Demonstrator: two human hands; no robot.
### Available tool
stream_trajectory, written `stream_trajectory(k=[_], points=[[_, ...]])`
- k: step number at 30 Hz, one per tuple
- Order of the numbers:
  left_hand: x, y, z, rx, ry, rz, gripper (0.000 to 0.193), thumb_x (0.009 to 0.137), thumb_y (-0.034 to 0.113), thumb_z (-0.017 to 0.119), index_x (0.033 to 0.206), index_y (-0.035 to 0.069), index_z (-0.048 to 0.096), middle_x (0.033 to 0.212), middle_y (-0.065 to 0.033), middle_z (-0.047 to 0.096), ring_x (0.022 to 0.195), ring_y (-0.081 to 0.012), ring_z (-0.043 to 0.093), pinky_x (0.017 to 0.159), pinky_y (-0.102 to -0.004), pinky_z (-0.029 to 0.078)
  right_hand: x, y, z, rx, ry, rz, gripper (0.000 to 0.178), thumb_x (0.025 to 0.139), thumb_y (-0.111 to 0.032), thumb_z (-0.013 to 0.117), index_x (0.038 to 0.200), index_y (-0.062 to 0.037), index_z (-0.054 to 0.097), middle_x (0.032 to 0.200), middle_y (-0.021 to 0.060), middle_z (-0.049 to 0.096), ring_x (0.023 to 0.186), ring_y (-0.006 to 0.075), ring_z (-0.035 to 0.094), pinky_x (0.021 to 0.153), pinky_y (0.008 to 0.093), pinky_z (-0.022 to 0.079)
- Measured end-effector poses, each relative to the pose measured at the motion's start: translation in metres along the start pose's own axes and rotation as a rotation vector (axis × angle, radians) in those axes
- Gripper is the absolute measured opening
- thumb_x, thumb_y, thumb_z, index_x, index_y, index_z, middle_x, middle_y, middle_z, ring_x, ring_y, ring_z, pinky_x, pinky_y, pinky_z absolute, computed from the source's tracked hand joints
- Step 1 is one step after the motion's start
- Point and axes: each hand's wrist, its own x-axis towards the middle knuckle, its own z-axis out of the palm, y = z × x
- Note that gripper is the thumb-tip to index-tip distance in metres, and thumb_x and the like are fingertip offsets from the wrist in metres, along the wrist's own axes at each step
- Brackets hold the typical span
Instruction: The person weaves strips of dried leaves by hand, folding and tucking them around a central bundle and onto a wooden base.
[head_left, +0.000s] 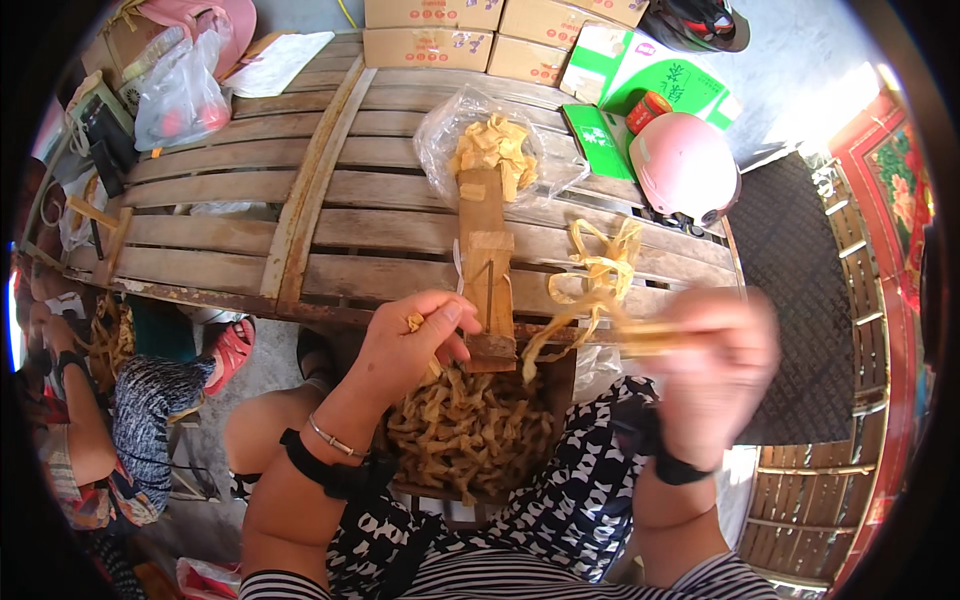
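Note:
My left hand [415, 335] is closed with a small yellowish piece showing between its curled fingers. It sits beside a narrow wooden board [480, 222] that lies across the table edge. My right hand [722, 360], smeared by motion, grips soft yellowish strips [650, 338] that trail toward the board's near end. More loose strips [610, 262] lie on the slats beyond it. Below the board, a box on my lap holds many knotted brownish-yellow strips [470, 430]. At the board's far end, folded yellow pieces [497, 150] rest on a clear plastic bag [432, 150].
Cardboard boxes [428, 48] line the far side of the slatted table [385, 235]. A pink helmet [680, 165], a red tin [648, 110] and green cardboard [605, 140] stand at the far right. A plastic bag [185, 100] is far left. Another person's arm [88, 430] shows at left.

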Motion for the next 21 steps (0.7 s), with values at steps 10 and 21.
stream_trajectory(k=[10,21], points=[[-0.01,0.001,0.0,-0.12,-0.314,-0.099,0.018,0.095,0.01,0.06,0.106,-0.003,0.065,0.087,-0.0076,0.067,0.07,-0.0121,0.062,0.064,-0.0252,0.049,-0.051,0.093,0.016,0.357,-0.334,0.81,0.016,0.089,-0.006,0.071,0.097,-0.0036,0.058,0.082,-0.0002,0.063,0.071,0.0056,0.059,0.063,0.0189,0.046],[-0.025,-0.016,0.048,0.019,-0.339,-0.511,0.023,0.096,0.023,0.059,0.089,0.003,0.069,0.072,-0.0018,0.062,0.065,-0.0081,0.055,0.059,-0.0239,0.044,-0.055,0.101,0.02,-0.114,-0.424,-0.085,0.009,0.081,-0.012,0.074,0.077,-0.0082,0.068,0.066,0.0073,0.062,0.058,0.0259,0.061,0.051,0.0324,0.046]])
